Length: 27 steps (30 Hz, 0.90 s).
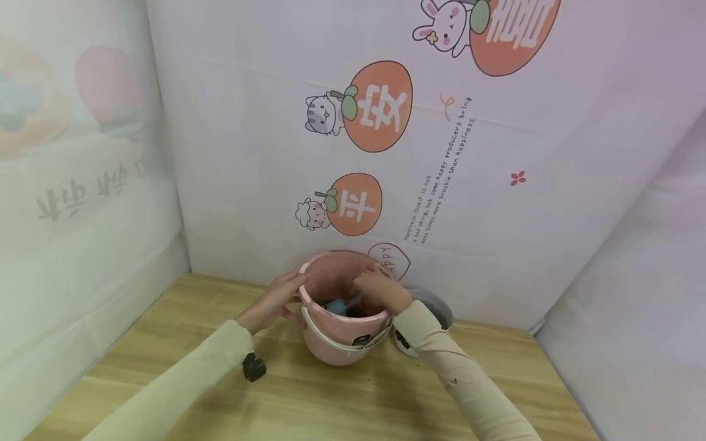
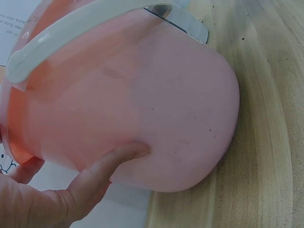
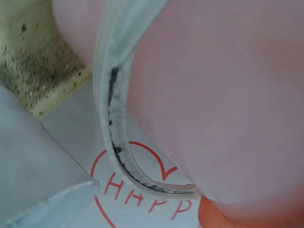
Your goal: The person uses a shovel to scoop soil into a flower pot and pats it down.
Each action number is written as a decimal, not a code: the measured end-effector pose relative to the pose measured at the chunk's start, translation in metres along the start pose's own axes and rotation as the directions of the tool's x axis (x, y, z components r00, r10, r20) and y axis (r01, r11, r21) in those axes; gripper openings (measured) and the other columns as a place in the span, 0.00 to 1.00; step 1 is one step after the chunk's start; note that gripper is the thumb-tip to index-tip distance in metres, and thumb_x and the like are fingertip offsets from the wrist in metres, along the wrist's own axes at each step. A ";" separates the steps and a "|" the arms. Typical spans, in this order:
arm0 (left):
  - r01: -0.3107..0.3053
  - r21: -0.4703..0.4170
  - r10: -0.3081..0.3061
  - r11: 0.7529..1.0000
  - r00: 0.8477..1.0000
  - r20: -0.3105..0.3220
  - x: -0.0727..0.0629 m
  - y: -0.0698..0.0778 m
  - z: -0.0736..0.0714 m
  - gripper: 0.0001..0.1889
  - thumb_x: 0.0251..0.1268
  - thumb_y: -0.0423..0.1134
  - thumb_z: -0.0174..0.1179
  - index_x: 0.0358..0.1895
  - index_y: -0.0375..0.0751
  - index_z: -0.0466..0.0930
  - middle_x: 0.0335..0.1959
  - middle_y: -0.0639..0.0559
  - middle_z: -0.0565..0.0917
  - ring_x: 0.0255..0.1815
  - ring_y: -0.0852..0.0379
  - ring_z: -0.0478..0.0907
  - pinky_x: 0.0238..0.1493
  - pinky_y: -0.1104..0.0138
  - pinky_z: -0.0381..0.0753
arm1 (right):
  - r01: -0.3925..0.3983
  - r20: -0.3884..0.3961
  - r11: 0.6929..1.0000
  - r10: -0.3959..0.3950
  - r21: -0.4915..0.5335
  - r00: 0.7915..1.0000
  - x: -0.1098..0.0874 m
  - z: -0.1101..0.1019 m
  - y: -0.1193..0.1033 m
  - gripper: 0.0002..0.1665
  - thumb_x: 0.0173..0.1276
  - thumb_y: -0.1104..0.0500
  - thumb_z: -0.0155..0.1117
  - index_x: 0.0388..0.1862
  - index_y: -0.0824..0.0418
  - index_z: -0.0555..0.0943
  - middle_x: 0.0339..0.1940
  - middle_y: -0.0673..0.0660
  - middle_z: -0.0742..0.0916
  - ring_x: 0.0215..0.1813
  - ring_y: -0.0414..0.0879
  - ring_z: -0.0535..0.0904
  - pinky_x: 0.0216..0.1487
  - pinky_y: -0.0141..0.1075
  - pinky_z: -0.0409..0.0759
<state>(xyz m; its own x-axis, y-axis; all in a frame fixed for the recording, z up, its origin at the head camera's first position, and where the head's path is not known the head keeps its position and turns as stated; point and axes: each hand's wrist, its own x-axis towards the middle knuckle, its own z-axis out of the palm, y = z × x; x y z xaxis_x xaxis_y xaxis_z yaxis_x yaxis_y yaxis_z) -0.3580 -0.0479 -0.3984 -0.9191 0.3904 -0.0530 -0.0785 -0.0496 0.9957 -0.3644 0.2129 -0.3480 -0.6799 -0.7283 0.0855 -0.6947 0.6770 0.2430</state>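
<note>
A pink bucket (image 1: pixel 336 343) stands on the wooden table, its pale handle (image 1: pixel 331 338) hanging down the near side. My left hand (image 1: pixel 276 301) grips it at the left rim; in the left wrist view one digit of this hand (image 2: pixel 90 183) presses the outer wall. Over the right side of the bucket, my right hand (image 1: pixel 383 289) reaches in with bent fingers. From there a thin pale shaft runs down to a light blue tool (image 1: pixel 335 307) inside. The fingertips and the tool's lower end are hidden. Dark matter (image 1: pixel 355 312) lies at the bucket's bottom.
A white pail (image 1: pixel 432 301) with a grey inside stands right of the bucket, partly behind my right forearm. Dark specks lie on the table (image 3: pixel 40 57) in the right wrist view. A printed cloth (image 1: pixel 248 153) hangs behind and at both sides.
</note>
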 end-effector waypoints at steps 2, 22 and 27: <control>0.002 -0.003 -0.002 1.000 1.000 0.001 0.000 -0.001 0.000 0.34 0.83 0.49 0.48 0.85 0.42 0.52 0.83 0.32 0.55 0.76 0.25 0.62 0.38 0.43 0.94 | -0.013 0.010 0.999 0.013 -0.046 1.000 -0.001 0.001 -0.002 0.08 0.63 0.62 0.75 0.41 0.58 0.88 0.43 0.54 0.91 0.52 0.52 0.85 0.65 0.52 0.82; -0.007 -0.016 0.007 1.000 1.000 0.019 0.005 -0.003 -0.003 0.34 0.84 0.50 0.49 0.85 0.43 0.53 0.83 0.33 0.56 0.77 0.26 0.62 0.37 0.44 0.94 | 0.115 0.018 0.987 -0.117 0.113 0.993 0.006 0.000 0.009 0.05 0.67 0.58 0.74 0.39 0.58 0.91 0.38 0.53 0.91 0.48 0.50 0.85 0.57 0.46 0.82; -0.003 -0.012 0.003 1.000 1.000 0.016 0.004 -0.004 -0.005 0.34 0.84 0.49 0.48 0.84 0.41 0.53 0.83 0.32 0.55 0.78 0.25 0.60 0.37 0.43 0.94 | 0.190 -0.002 0.955 -0.195 0.227 0.981 0.011 0.001 0.010 0.04 0.69 0.62 0.73 0.38 0.56 0.92 0.39 0.53 0.93 0.48 0.49 0.86 0.56 0.42 0.83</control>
<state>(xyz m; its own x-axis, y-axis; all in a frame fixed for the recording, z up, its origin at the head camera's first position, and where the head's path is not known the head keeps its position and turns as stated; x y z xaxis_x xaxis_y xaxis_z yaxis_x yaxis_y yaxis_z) -0.3636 -0.0503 -0.4028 -0.9132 0.4046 -0.0486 -0.0805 -0.0622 0.9948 -0.3794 0.2118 -0.3450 -0.5311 -0.8464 0.0388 -0.8461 0.5323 0.0290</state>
